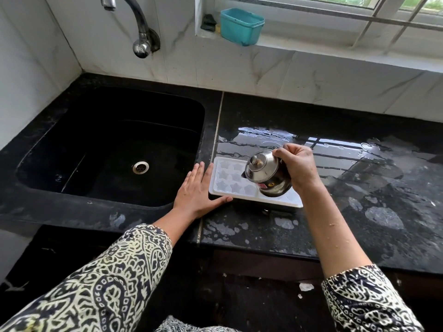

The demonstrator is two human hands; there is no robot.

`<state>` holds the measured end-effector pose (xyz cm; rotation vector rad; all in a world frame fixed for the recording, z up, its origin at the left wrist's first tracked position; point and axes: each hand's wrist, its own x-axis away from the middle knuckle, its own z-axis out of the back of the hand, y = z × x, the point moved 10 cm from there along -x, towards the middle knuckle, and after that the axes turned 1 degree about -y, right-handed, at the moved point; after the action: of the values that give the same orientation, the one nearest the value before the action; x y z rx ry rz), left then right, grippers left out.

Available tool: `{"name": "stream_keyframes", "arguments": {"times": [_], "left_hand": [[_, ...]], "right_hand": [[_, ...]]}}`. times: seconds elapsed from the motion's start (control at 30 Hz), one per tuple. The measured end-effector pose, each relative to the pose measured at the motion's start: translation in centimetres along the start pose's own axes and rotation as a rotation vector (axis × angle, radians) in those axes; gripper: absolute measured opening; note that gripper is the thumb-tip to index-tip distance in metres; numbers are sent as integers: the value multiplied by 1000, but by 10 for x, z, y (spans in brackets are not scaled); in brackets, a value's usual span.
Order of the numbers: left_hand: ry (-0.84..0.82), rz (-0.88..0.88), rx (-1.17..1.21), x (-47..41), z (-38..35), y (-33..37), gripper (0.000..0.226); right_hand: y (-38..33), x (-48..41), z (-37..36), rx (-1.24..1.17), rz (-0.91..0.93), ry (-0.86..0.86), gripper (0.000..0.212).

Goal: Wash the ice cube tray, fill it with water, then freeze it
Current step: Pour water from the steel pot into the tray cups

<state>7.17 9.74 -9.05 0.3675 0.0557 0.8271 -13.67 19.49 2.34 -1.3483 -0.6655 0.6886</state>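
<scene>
The black sink (107,140) lies at the left. Just right of it, the left hand (195,191) lies flat on the wet black countertop (359,200). Its fingers are straight and together, and the thumb is spread along the near edge of the white ice cube tray (227,180). The tray has star-shaped cells and sits on the counter beside the sink. Above its right half, a small lidded steel kettle (266,174) tilts down to the left. The right hand (298,166) grips it from above with curled fingers, wrist bent, forearm reaching in from the lower right.
</scene>
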Motion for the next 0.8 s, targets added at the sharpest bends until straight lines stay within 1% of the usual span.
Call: {"name": "stream_keyframes", "arguments": {"times": [0.3, 0.47, 0.6, 0.7, 0.8], "left_hand": [[0, 6, -2, 0, 1, 1, 119], [-1, 4, -2, 1, 1, 1, 118], [0, 5, -1, 0, 0, 0, 118], [1, 3, -8, 0, 0, 0, 117], [10, -1, -7, 0, 0, 0, 118]], "right_hand": [[-1, -2, -2, 148, 48, -15, 36], [-2, -2, -3, 193, 73, -11, 42], [-2, -4, -4, 219, 90, -9, 38], [-1, -5, -5, 220, 92, -25, 31], [-1, -6, -5, 224, 92, -28, 29]]}}
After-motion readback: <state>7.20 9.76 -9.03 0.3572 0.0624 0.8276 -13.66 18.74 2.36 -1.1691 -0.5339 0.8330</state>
